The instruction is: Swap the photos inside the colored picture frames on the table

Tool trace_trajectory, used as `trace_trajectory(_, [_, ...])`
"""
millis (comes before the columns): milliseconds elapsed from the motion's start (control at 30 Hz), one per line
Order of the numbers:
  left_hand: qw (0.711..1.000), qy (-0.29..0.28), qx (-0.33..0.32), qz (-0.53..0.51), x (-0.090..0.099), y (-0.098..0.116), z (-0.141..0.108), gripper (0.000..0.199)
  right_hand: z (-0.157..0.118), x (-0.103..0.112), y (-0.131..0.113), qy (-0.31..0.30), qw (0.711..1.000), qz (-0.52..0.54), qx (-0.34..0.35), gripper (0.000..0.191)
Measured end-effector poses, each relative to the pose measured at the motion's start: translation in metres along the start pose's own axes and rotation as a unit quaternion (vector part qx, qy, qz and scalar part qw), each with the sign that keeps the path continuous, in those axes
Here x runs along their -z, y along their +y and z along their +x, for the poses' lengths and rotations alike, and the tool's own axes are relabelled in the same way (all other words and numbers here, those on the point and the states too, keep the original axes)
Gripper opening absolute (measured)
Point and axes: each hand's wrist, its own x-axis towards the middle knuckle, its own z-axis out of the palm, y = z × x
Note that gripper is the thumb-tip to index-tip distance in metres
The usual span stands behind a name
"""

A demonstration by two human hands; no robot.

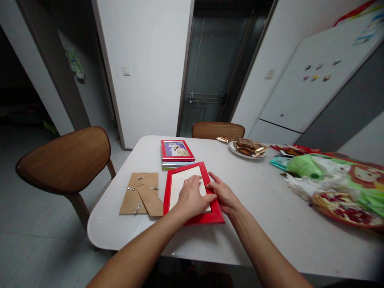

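A red picture frame (pixel 168 188) is in front of me on the table, a plain white panel (pixel 177 191) within its border. My left hand (pixel 192 197) rests on the panel, its thumb stretched toward the frame's right side. Along that right side, my right hand (pixel 225 195) holds the border with its fingers around the edge. Left of the frame lies a brown backing board (pixel 127 202) with metal clips and an angled stand flap (pixel 151 202). Just beyond, a red frame with a photo (pixel 176 149) sits on top of a stack of frames.
On the white table (pixel 255 232), a plate (pixel 247 155) of gold-wrapped packets stands at the back. Green and white plastic bags (pixel 309 166) and an opened pomegranate (pixel 348 208) lie to the right. Wooden chairs stand at the left (pixel 66 160) and the far side (pixel 218 130).
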Motion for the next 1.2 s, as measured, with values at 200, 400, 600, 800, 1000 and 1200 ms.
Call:
trace_trajectory(200, [0.999,0.010,0.044,0.007,-0.001,0.004,0.016,0.063,0.003,0.001,0.001,-0.022,0.996,0.087,0.008,0.078])
trace_trajectory(400, [0.997,0.035,0.074,-0.004,0.044,-0.009,0.019,0.056,0.012,0.011,0.014,0.009,0.995,-0.087,0.045,0.076])
trace_trajectory(600, [0.988,0.068,0.139,-0.015,0.097,-0.052,0.018,0.051,0.034,0.030,0.031,0.108,0.900,-0.409,0.106,0.051])
trace_trajectory(800, [0.978,0.060,0.198,-0.009,0.096,-0.102,0.004,0.043,0.045,0.036,0.040,0.154,0.786,-0.583,0.136,0.044])
trace_trajectory(1000, [0.972,0.045,0.218,0.080,0.088,-0.123,0.000,0.034,0.043,0.034,0.042,0.144,0.752,-0.629,0.133,0.041])
trace_trajectory(1200, [0.967,0.017,0.181,0.179,0.090,-0.114,-0.003,0.024,0.040,0.033,0.039,0.140,0.739,-0.646,0.133,0.037])
